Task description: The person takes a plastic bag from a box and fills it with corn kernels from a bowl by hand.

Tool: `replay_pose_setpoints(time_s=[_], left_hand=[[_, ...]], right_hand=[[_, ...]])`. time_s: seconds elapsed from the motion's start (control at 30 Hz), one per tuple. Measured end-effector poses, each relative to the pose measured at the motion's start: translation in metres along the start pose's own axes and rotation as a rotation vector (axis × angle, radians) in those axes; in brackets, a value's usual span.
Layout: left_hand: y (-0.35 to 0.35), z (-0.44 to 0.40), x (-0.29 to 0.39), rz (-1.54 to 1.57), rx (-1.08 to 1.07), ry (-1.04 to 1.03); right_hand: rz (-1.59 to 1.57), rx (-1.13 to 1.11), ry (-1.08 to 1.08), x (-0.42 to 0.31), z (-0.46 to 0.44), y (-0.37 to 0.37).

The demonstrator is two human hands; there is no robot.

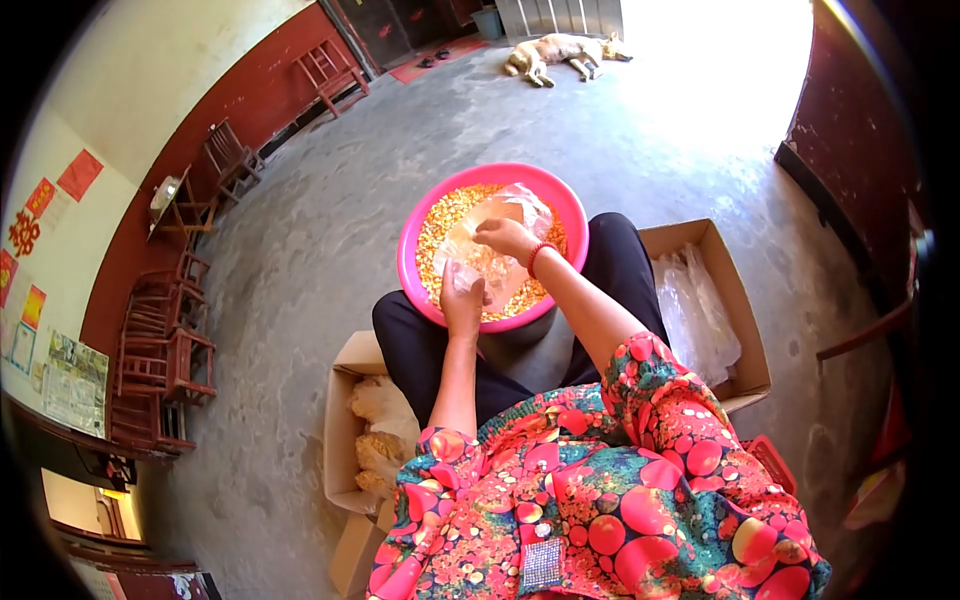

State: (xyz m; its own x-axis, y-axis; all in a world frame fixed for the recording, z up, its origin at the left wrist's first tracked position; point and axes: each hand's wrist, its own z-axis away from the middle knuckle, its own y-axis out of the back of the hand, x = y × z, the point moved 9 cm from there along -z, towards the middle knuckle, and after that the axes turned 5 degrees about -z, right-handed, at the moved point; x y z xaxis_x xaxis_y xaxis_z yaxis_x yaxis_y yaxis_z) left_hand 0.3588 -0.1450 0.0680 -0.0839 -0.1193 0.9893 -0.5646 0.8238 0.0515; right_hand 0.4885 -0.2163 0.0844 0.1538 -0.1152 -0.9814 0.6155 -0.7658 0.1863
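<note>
A pink basin point(408, 262) full of yellow corn kernels point(440, 215) stands between my knees. Over the kernels lies a clear plastic bag point(470, 245), with some kernels showing in or through it. My left hand point(463, 300) is closed round the bag's near left edge. Above the middle of the bag is my right hand point(508, 238), a red bead bracelet on its wrist. Its fingers are bent together over the plastic; what they hold, if anything, is too small to make out.
A cardboard box point(755, 345) of clear bags stands at the right, another box point(340, 440) with filled bags at the left. Wooden chairs point(165, 345) line the left wall. A dog point(560, 52) lies on the floor point(400, 130) at the back.
</note>
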Motion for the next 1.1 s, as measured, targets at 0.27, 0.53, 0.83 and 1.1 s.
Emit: replay_pose_setpoints(time_s=[0.27,0.53,0.83,1.1], left_hand=[[0.003,-0.009,-0.012,-0.029,0.008,-0.09],[-0.006,0.003,0.019,-0.645,0.075,-0.361],[-0.003,0.011,0.028,-0.813,0.15,-0.329],[0.011,-0.001,0.012,-0.686,0.195,-0.367]], right_hand=[[-0.199,-0.324,-0.234,0.011,0.061,-0.011],[-0.015,-0.456,-0.204,0.049,0.074,-0.047],[0.368,-0.218,-0.104,0.065,0.059,-0.031],[0.606,-0.436,-0.105,0.034,0.078,-0.039]])
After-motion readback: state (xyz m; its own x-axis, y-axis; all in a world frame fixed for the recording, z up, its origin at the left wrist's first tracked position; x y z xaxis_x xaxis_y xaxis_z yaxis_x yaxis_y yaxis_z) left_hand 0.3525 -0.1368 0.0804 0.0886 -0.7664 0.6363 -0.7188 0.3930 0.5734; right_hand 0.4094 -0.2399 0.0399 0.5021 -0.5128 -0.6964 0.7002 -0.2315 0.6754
